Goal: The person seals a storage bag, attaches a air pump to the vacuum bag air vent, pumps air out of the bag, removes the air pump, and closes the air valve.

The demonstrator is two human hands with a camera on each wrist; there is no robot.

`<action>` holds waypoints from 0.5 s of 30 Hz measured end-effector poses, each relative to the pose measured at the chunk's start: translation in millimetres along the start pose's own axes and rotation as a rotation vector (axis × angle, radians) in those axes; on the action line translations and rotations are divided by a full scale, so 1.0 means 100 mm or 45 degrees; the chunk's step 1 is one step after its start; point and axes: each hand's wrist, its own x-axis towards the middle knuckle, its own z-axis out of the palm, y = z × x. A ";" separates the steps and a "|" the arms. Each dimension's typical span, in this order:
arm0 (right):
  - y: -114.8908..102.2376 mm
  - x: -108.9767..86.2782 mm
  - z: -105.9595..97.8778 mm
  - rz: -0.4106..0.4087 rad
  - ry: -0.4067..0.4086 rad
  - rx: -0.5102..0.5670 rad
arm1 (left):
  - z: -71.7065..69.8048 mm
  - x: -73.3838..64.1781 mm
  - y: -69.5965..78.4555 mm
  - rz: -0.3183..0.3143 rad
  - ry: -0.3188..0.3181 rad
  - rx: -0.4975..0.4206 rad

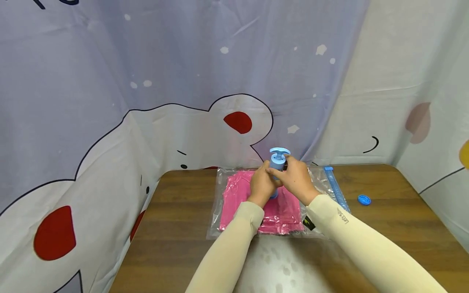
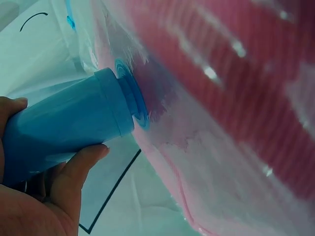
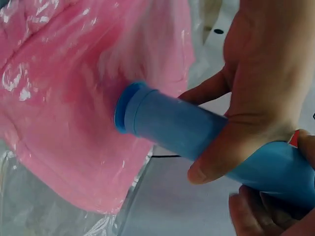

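Observation:
A blue hand pump [image 1: 277, 162] stands upright with its lower end at the round blue valve [image 2: 130, 93] of a clear plastic bag [image 1: 216, 219]. Inside the bag lies pink folded fabric [image 1: 234, 203], its ribbed texture showing through the film. My left hand [image 1: 261, 185] grips the pump's barrel low down, fingers and thumb wrapped round it. Higher up, my right hand [image 1: 296, 179] holds the barrel just beneath the T-shaped handle [image 1: 280, 151]. In the right wrist view, my left hand [image 3: 261, 93] sits nearer the valve than my right.
A round blue cap [image 1: 364, 200] lies on the wooden table [image 1: 172, 219], right of the bag. Along the bag's right side runs a blue zip strip [image 1: 336, 189]. A printed curtain [image 1: 176, 61] hangs behind the table's far edge and down its sides.

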 end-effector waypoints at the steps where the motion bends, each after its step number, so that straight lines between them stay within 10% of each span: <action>1: 0.00 0.00 0.02 -0.020 0.012 -0.022 | -0.03 -0.01 -0.01 0.020 -0.013 -0.019; 4: -0.02 0.02 0.05 -0.044 0.042 -0.053 | -0.46 -0.14 0.10 -0.009 -0.201 -0.077; 11: -0.06 0.01 0.06 -0.027 0.029 -0.055 | -0.20 0.06 -1.40 0.026 -0.304 0.236; 15: -0.03 -0.02 0.07 -0.021 0.032 -0.055 | -0.35 -0.14 -1.63 -0.008 -0.416 0.299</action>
